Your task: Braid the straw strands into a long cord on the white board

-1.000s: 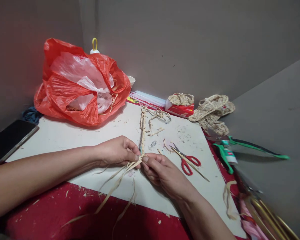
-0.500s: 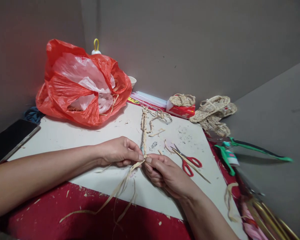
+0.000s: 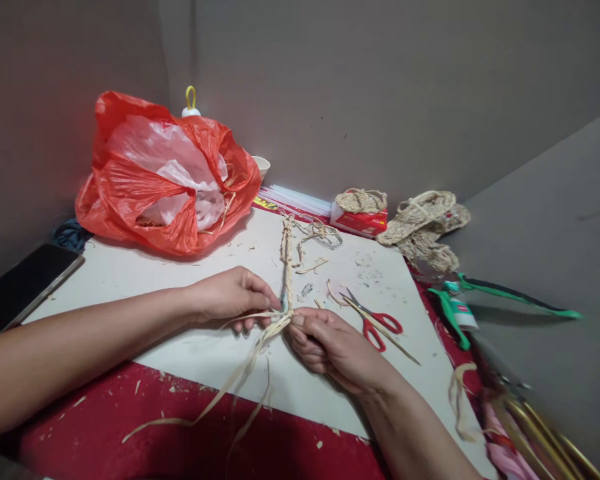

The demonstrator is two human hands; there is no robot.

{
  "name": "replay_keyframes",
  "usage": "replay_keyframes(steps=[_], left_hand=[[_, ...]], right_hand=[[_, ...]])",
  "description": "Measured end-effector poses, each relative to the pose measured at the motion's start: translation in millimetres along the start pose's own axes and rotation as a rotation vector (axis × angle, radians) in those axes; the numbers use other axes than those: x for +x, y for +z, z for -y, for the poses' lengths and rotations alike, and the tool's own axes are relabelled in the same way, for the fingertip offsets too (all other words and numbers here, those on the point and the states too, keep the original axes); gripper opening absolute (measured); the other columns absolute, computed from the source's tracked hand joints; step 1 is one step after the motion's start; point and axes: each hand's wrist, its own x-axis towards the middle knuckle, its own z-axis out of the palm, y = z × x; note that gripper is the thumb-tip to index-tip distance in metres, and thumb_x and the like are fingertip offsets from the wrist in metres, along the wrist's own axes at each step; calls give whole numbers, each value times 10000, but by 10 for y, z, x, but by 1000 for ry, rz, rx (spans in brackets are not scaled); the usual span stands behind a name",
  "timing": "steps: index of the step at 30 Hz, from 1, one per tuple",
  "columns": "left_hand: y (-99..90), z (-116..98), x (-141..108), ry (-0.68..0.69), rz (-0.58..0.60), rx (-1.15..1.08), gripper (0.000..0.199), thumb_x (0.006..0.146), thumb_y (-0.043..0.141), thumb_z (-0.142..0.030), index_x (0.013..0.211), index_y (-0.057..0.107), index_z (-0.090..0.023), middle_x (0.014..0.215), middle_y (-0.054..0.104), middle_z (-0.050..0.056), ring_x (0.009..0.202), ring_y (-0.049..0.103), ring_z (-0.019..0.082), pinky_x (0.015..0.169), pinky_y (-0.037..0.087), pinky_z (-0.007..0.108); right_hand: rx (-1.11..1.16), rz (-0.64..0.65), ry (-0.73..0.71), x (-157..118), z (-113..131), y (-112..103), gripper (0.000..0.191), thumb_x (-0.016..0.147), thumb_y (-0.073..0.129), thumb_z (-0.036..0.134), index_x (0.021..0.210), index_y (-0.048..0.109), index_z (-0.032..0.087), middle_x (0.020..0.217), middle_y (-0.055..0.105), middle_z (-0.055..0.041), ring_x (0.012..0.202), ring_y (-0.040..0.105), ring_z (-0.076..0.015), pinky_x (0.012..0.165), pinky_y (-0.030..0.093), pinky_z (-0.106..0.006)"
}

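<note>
- The braided straw cord [image 3: 288, 270] lies lengthwise on the white board [image 3: 145, 280], its near end between the two hands.
- Loose flat strands [image 3: 253, 353] fan out from that end toward the person, some trailing over the red cloth [image 3: 180, 417].
- The right hand [image 3: 330, 343] pinches the cord's near end between thumb and forefinger, the other fingers curled under.
- The left hand [image 3: 233, 297] is just beside that end, thumb and forefinger narrowly apart at a thin strand; whether they grip it I cannot tell.
- Right of the cord, red-handled scissors [image 3: 364, 311] lie partly open, a thin stick [image 3: 393, 345] across them.
- Beyond the cord's far end, a coiled braid [image 3: 363, 200] rests on a red packet [image 3: 363, 223], with more braid coils [image 3: 425, 217] to its right.
- A red plastic bag [image 3: 140, 190] with a clear liner stands at the board's far left, near a smartphone [image 3: 30, 287].
- At the right edge are a green-handled tool [image 3: 520, 299] and a small white bottle [image 3: 464, 319].
</note>
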Motion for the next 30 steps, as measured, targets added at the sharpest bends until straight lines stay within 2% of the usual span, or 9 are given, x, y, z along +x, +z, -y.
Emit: replay_keyframes(steps=[4, 6, 9, 13, 16, 19, 22, 26, 30], left_hand=[[-15, 14, -27, 110, -127, 369, 152, 754, 503, -279, 724, 574, -148, 541, 495, -43, 448, 418, 68, 472, 308, 200], [35, 16, -59, 193, -151, 614, 168, 708, 568, -305, 640, 554, -152, 528, 461, -47, 476, 373, 67, 483, 273, 198], [154, 19, -118, 224, -167, 890, 190, 643, 633, -344, 622, 564, -168, 532, 472, -34, 492, 346, 83, 489, 238, 212], [236, 44, -158, 270, -180, 1027, 140, 713, 513, -228, 607, 579, -164, 541, 504, -3, 481, 303, 85, 498, 222, 225], [128, 29, -140, 300, -199, 891, 170, 743, 488, -213, 600, 556, -151, 543, 474, -18, 504, 323, 78, 502, 236, 209], [-82, -64, -116, 286, -251, 616, 134, 748, 530, -253, 665, 552, -150, 582, 494, -29, 538, 403, 80, 518, 287, 197], [-220, -175, -121, 195, -184, 301, 143, 715, 599, -286, 733, 570, -148, 636, 561, -11, 562, 484, 92, 547, 358, 212], [-124, -198, -129, 115, -32, 45, 132, 628, 673, -223, 700, 617, -128, 714, 615, 12, 594, 515, 82, 598, 398, 221], [64, -119, -72, 50, -35, -86, 103, 583, 669, -164, 597, 579, -116, 552, 571, -12, 491, 482, 60, 534, 372, 202]], right_hand=[[32, 36, 5, 8, 9, -38, 272, 855, 491, 255, 604, 426, 171, 465, 253, 96, 386, 110, -30, 344, 83, -153], [48, 53, 5, 11, 15, -49, 266, 855, 491, 247, 607, 431, 170, 462, 251, 97, 384, 106, -29, 341, 81, -148], [68, 72, -2, 4, 17, -60, 256, 845, 506, 239, 610, 437, 168, 457, 247, 100, 382, 107, -27, 338, 83, -141], [78, 87, -10, -4, 12, -72, 257, 846, 513, 247, 613, 442, 166, 460, 254, 99, 385, 109, -27, 337, 86, -135], [76, 90, -16, -5, 21, -66, 259, 846, 513, 245, 610, 441, 165, 457, 249, 100, 386, 104, -26, 335, 85, -134], [59, 78, -11, -9, 38, -50, 269, 850, 505, 246, 603, 436, 165, 451, 235, 103, 385, 100, -27, 333, 85, -136], [49, 69, 0, -12, 44, -45, 279, 858, 495, 263, 603, 435, 166, 451, 231, 104, 385, 102, -28, 335, 88, -139], [40, 79, 4, -3, 31, -63, 266, 859, 485, 249, 611, 439, 165, 459, 236, 102, 386, 109, -29, 340, 93, -144], [42, 84, 0, 5, 22, -73, 263, 856, 486, 249, 611, 437, 165, 458, 250, 100, 383, 118, -28, 341, 97, -147]])
